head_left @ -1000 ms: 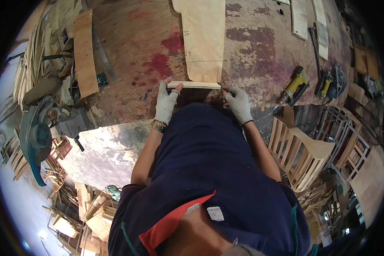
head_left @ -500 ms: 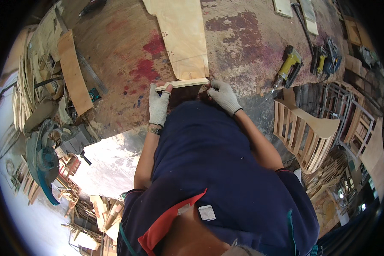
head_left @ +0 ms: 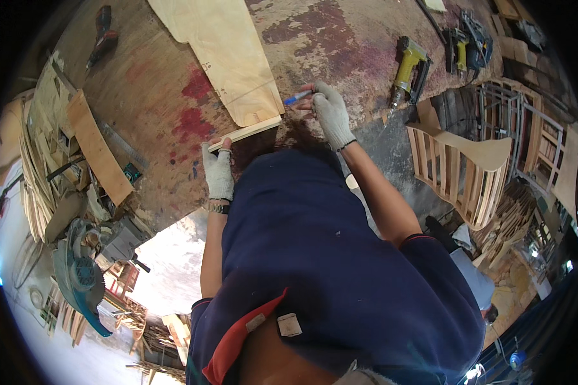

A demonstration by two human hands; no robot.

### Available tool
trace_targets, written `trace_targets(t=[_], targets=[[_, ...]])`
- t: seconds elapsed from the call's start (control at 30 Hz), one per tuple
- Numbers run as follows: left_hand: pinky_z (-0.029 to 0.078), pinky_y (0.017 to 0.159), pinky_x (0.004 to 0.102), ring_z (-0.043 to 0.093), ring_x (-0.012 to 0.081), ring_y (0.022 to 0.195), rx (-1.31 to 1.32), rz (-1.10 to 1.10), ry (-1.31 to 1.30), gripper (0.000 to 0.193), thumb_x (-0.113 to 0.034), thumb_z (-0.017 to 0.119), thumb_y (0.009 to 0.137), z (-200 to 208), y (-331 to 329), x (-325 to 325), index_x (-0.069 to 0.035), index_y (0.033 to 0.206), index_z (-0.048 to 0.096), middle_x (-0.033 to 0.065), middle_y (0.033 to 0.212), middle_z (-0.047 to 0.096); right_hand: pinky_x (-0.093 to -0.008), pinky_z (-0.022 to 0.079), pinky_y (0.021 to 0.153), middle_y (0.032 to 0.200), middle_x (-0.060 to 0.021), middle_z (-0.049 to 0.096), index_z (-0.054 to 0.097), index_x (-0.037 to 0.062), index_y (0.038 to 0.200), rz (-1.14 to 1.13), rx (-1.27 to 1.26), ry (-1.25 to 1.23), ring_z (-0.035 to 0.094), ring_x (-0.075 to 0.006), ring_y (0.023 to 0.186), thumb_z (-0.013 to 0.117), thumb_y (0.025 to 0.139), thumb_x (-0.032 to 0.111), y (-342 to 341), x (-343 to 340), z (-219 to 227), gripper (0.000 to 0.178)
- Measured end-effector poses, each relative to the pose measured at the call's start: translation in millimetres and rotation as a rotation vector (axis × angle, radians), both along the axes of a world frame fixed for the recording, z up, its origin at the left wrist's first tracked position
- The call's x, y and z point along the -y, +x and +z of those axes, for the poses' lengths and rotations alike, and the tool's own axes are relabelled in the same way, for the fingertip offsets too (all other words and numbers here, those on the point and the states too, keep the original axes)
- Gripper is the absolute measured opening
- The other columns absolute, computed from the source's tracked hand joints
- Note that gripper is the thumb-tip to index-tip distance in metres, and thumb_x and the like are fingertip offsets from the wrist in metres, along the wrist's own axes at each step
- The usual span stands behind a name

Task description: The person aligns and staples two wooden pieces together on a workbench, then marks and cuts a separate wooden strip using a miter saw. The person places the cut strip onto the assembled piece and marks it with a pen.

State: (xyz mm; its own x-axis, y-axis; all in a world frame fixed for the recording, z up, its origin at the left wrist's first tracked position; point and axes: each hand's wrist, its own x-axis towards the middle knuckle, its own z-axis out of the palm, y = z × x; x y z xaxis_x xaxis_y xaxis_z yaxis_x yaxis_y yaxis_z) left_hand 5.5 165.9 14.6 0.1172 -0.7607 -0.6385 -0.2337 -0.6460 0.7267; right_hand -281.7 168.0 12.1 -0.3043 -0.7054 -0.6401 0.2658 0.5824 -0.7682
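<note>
My left hand (head_left: 218,171), in a pale knit glove with bare fingertips, grips the left end of a narrow light wooden strip (head_left: 249,132). The strip lies across the near end of a long, shaped plywood panel (head_left: 231,70) on the workbench, close to my body. In my gloved right hand (head_left: 330,114) is a blue pen (head_left: 297,97), pinched between the fingers, its tip pointing left toward the panel's near right corner. A thin line crosses the panel near that end.
On the stained workbench (head_left: 148,70), a yellow nail gun (head_left: 406,67) lies right, with more tools beyond it. A cordless drill (head_left: 103,37) lies far left, near a brown board (head_left: 98,146). A miter saw (head_left: 83,273) stands lower left; a slatted wooden frame (head_left: 459,170) stands right.
My right hand has left the strip's right end and now holds the pen up beside the panel. The left hand stays on the strip. The whole view has shifted and turned slightly.
</note>
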Motion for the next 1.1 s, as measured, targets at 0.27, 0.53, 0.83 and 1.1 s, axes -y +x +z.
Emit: trace_targets(t=[0.27,0.53,0.83,1.1], targets=[[0.04,0.054,0.0244,0.048,0.0071,0.06,-0.057,0.067,-0.007,0.032,-0.031,0.073,0.099,-0.2,-2.6,-1.6,-0.006,0.111,0.057,-0.0022,0.076,0.055,-0.0297,0.056,0.07,0.091,-0.0079,0.072,0.063,-0.0005,0.109,-0.053,-0.02,-0.1,0.07,-0.0138,0.08,0.054,0.1,0.012,3.8,3.5,3.9,0.018],[0.04,0.054,0.0254,0.05,0.0074,0.061,-0.012,0.03,-0.031,0.035,-0.034,0.075,0.098,-5.4,0.0,-3.6,-0.006,0.112,0.058,-0.0013,0.076,0.057,-0.0403,0.052,0.07,0.084,-0.0144,0.073,0.072,0.0024,0.103,0.444,-0.317,-0.152,0.071,-0.0258,0.079,0.064,0.097,0.024,13.0,22.5,-1.0,0.024],[0.042,0.055,0.0253,0.05,0.0077,0.062,-0.04,0.08,-0.027,0.038,-0.033,0.076,0.096,-6.3,-1.2,-6.1,-0.006,0.114,0.057,-0.0005,0.079,0.058,-0.0377,0.052,0.076,0.087,-0.0111,0.073,0.069,0.0034,0.105,1.034,-0.293,-0.204,0.069,-0.0228,0.082,0.062,0.099,0.028,36.8,78.4,-13.7,0.027],[0.042,0.057,0.0251,0.05,0.0078,0.064,-0.04,0.073,0.02,0.034,-0.031,0.075,0.098,-1.3,-2.6,-4.2,-0.006,0.113,0.057,-0.0009,0.079,0.057,-0.0461,0.053,0.077,0.086,-0.0206,0.071,0.071,0.0046,0.101,1.164,-0.403,-0.117,0.069,-0.0394,0.083,0.061,0.093,0.033,60.9,83.2,-38.4,0.031]])
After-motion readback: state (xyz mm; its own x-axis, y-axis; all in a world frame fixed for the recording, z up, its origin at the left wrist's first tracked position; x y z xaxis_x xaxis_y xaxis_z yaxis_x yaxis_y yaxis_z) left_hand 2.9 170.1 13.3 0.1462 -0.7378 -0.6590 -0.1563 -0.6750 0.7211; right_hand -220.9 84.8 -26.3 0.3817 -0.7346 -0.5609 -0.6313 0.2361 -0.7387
